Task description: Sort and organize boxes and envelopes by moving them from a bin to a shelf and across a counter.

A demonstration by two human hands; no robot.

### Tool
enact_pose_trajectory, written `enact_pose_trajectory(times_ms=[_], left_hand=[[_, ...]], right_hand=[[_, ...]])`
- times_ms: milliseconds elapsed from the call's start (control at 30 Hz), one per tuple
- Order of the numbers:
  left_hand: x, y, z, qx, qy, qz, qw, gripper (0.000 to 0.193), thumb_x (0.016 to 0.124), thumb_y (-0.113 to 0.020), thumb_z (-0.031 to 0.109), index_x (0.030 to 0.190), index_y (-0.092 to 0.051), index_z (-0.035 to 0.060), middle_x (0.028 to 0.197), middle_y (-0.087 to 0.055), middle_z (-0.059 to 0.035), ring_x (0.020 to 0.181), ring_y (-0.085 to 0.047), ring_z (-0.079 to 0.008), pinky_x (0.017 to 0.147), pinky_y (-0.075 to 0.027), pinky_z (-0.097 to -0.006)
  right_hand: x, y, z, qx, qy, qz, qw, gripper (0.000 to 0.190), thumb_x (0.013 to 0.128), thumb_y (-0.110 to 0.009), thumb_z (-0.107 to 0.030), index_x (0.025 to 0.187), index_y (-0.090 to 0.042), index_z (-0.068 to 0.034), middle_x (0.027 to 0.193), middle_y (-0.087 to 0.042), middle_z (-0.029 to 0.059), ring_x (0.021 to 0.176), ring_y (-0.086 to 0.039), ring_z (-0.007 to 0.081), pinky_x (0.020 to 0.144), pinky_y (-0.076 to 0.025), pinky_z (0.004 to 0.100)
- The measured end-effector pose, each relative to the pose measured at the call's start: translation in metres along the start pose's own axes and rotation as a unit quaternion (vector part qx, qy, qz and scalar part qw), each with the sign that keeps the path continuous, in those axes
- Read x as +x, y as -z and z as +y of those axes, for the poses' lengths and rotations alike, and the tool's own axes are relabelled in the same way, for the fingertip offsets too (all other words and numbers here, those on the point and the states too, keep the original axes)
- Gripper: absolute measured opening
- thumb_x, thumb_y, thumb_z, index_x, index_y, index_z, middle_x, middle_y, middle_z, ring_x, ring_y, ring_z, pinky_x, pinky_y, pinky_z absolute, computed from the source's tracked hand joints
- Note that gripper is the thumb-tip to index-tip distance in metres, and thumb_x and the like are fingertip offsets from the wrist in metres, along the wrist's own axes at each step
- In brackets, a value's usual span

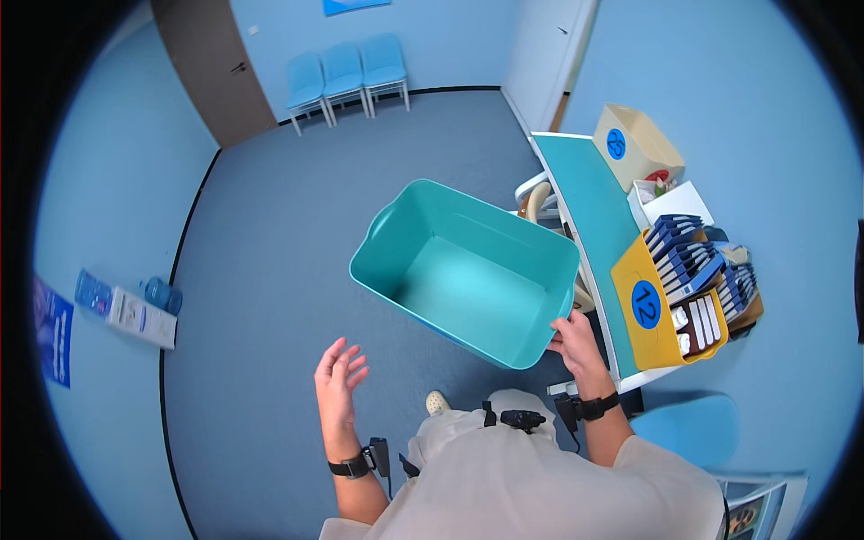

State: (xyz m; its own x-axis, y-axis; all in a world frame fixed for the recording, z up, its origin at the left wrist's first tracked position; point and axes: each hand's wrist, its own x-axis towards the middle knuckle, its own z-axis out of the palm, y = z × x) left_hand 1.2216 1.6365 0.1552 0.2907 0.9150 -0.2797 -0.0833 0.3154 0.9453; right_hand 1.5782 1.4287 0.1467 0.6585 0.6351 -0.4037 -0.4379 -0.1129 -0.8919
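Observation:
A teal plastic storage bin hangs tilted in front of me above the floor, its inside bare. My right hand grips the bin's rim at its near right end. To the left, my left hand is free of the bin, with fingers apart and slightly curled. Both wrists wear black straps with small devices. On the right, close to my right hand, runs a desk with a teal top. A yellow bin bearing a blue number disc stands on it, beside several blue binders.
Farther along the desk stand a cream bin and a white box. A blue chair sits at right, near my elbow. Three blue chairs line the far wall. A water dispenser is by the left wall.

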Motion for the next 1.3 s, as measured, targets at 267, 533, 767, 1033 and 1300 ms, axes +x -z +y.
enact_pose_trajectory(times_ms=[267,533,767,1033,1300], left_hand=[[0.127,-0.033,0.027,0.004,0.029,-0.083,0.996,0.050,0.100,-0.051,0.016,0.146,-0.040,-0.0007,0.123,-0.062,-0.0204,0.099,-0.069,-0.0234,0.081,-0.059,-0.0331],[0.243,-0.128,0.023,0.017,0.070,-0.191,0.979,0.067,0.102,-0.052,0.022,0.155,-0.019,-0.0020,0.126,-0.060,-0.0233,0.099,-0.069,-0.0265,0.079,-0.060,-0.0349],[0.353,-0.245,0.040,0.065,0.110,-0.215,0.968,0.074,0.102,-0.054,0.033,0.155,-0.018,-0.0040,0.123,-0.061,-0.0240,0.096,-0.070,-0.0272,0.078,-0.061,-0.0364],[0.454,-0.406,0.040,0.136,0.151,-0.287,0.936,0.042,0.098,-0.056,0.030,0.121,-0.052,-0.0045,0.101,-0.066,-0.0134,0.084,-0.070,-0.0200,0.078,-0.061,-0.0392],[0.525,-0.539,0.004,0.098,0.168,-0.386,0.902,0.025,0.089,-0.047,0.009,0.110,-0.057,-0.0029,0.101,-0.065,-0.0100,0.091,-0.068,-0.0234,0.082,-0.060,-0.0436]], right_hand=[[0.056,-0.048,-0.024,0.043,0.031,0.051,0.997,0.023,0.088,-0.052,-0.006,0.109,-0.058,0.000,0.094,-0.064,0.0077,0.080,-0.069,0.0175,0.071,-0.061,0.0342],[0.160,-0.057,-0.039,0.079,0.098,0.090,0.988,0.021,0.088,-0.053,-0.004,0.108,-0.059,0.001,0.095,-0.064,0.0050,0.080,-0.067,0.0131,0.070,-0.062,0.0315],[0.278,-0.044,-0.089,0.095,0.129,0.120,0.980,0.022,0.086,-0.053,0.001,0.107,-0.060,0.001,0.093,-0.063,0.0014,0.080,-0.065,0.0099,0.070,-0.060,0.0288],[0.369,0.000,-0.132,0.103,0.198,0.140,0.965,0.021,0.086,-0.055,0.002,0.106,-0.061,0.001,0.090,-0.063,0.0007,0.077,-0.061,0.0072,0.065,-0.051,0.0250],[0.416,0.032,-0.165,0.168,0.182,0.301,0.921,0.022,0.086,-0.055,0.002,0.107,-0.061,0.001,0.091,-0.063,0.0013,0.079,-0.059,0.0074,0.069,-0.051,0.0258]])
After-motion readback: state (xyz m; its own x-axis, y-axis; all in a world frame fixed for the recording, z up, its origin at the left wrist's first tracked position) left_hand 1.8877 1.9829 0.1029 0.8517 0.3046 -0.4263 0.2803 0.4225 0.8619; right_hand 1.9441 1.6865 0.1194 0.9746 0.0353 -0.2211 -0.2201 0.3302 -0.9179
